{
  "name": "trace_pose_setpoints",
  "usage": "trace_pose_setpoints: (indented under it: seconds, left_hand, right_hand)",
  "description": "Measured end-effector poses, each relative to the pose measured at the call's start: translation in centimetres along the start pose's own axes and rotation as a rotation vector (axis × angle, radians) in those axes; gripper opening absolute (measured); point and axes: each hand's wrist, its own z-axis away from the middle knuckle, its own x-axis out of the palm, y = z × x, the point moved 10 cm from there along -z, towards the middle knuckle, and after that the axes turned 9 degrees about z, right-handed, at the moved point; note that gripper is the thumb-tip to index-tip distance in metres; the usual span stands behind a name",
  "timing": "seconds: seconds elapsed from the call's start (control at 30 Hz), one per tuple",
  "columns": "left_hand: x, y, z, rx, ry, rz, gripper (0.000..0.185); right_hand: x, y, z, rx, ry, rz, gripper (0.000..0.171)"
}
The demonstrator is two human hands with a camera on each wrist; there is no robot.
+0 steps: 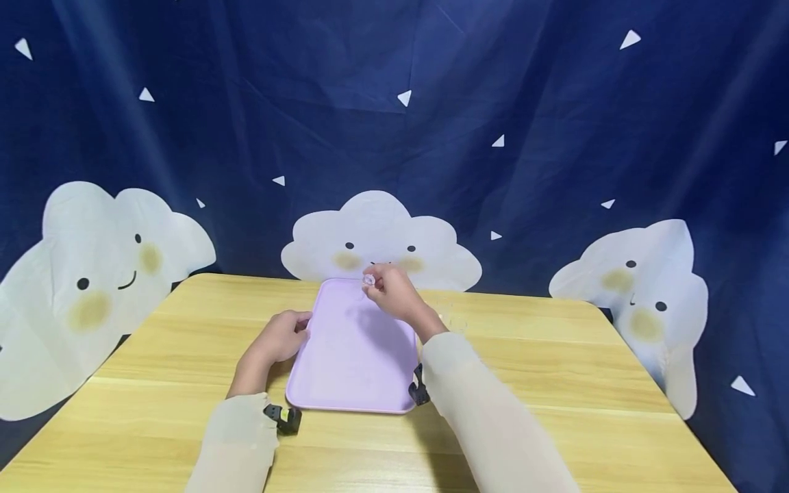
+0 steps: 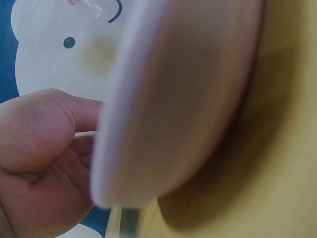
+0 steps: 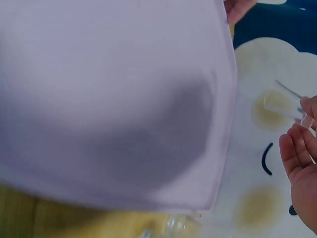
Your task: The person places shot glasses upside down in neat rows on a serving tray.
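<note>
A pale purple tray (image 1: 357,363) lies on the wooden table, its long sides running away from me. At its left edge my left hand (image 1: 285,337) grips the rim; in the left wrist view the thumb meets the tray wall (image 2: 124,124), and the other fingertips are hidden behind it. My right hand (image 1: 394,291) is over the tray's far end, pinching a small clear piece (image 1: 368,279) between thumb and fingers. In the right wrist view this see-through piece (image 3: 280,106) flares away from the fingers like a stemmed cup.
Right of the tray, partly behind my right wrist, stand several clear see-through pieces (image 1: 458,322). The wooden table (image 1: 555,383) ends at a dark blue curtain (image 1: 345,137) with cloud prints. Dark wrist mounts (image 1: 285,418) sit close to the tray's near corners.
</note>
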Motion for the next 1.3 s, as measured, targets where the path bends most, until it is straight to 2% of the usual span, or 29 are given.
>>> trace_pose_setpoints:
  seconds: [0.13, 0.4, 0.73, 0.97, 1.3]
  left_hand:
    - [0.1, -0.1, 0.1, -0.005, -0.004, -0.002, 0.044]
    - [-0.2, 0.1, 0.2, -0.009, -0.002, 0.014, 0.044]
    - [-0.1, 0.1, 0.0, -0.009, -0.005, 0.022, 0.042]
    - [0.0, 0.2, 0.0, -0.014, -0.019, 0.036, 0.043]
    - [-0.1, 0.0, 0.0, -0.017, -0.023, 0.030, 0.044]
  right_hand:
    - [1.0, -0.6, -0.2, -0.007, -0.012, 0.039, 0.034]
    - [2.9, -1.7, -0.6, -0.018, -0.015, 0.039, 0.035]
    - [6.1, -2.0, -0.6, -0.017, -0.073, 0.065, 0.035]
    - [7.1, -1.7, -0.2, 0.007, -0.086, 0.075, 0.034]
    - [7.6, -1.6, -0.3, 0.036, -0.076, 0.105, 0.034]
